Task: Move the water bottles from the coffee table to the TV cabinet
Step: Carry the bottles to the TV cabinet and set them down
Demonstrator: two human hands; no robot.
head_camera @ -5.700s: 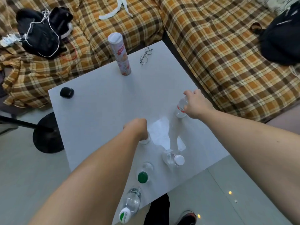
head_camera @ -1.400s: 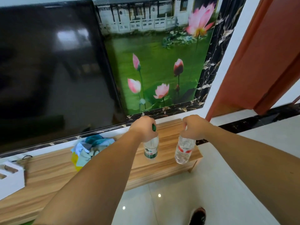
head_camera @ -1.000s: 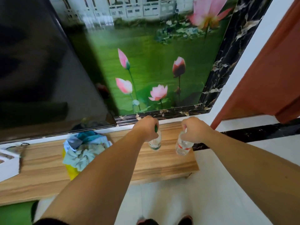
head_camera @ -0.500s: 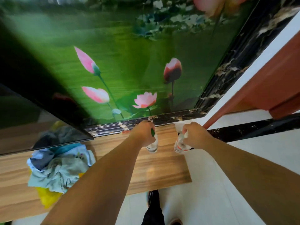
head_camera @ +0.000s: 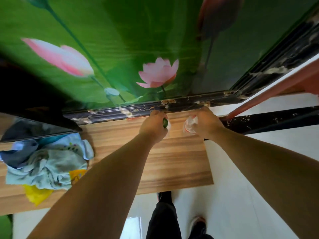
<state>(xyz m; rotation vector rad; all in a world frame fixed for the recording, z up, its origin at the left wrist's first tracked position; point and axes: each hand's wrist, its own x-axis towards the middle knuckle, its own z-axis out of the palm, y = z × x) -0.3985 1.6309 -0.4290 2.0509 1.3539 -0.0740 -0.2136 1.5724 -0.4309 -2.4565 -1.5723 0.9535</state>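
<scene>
Both my hands are over the far right end of the wooden TV cabinet (head_camera: 174, 163), close to the wall. My left hand (head_camera: 153, 125) is closed around the top of a clear water bottle with a green cap (head_camera: 166, 124); the hand hides most of it. My right hand (head_camera: 206, 124) grips the top of a second clear water bottle with a red-and-white label (head_camera: 189, 125). The two bottles are a hand's width apart. Whether their bases touch the cabinet top is hidden from this steep angle.
A heap of light blue and grey cloths (head_camera: 44, 163) over something yellow lies on the cabinet's left part. A dark TV screen (head_camera: 25, 107) and a green lotus mural (head_camera: 138, 49) rise behind. The cabinet's right edge (head_camera: 208, 161) drops to white floor; my shoes (head_camera: 197, 223) stand below.
I have leaned in closer and look more steeply down. Both hands have carried the bottles further back toward the wall and lower over the cabinet's right end.
</scene>
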